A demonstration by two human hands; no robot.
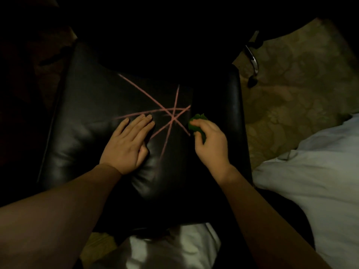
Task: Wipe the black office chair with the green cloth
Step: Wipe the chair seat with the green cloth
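Cloth, green [197, 124]: soft, light, likely best held bunched; wadded in right hand [210, 141] near chair seat's [87, 117] right edge, beside pink chalk lines [171, 115]. Left hand [127, 141]: flat, fingers straight, pressing seat centre.

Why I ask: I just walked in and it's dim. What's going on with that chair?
A person is cleaning the seat of a black office chair. Their left hand rests flat on the seat, fingers straight, beside some crossing pink lines drawn on it. Their right hand holds a bunched green cloth at the right end of those marks. The lines look whole, so the wiping has probably hardly begun.
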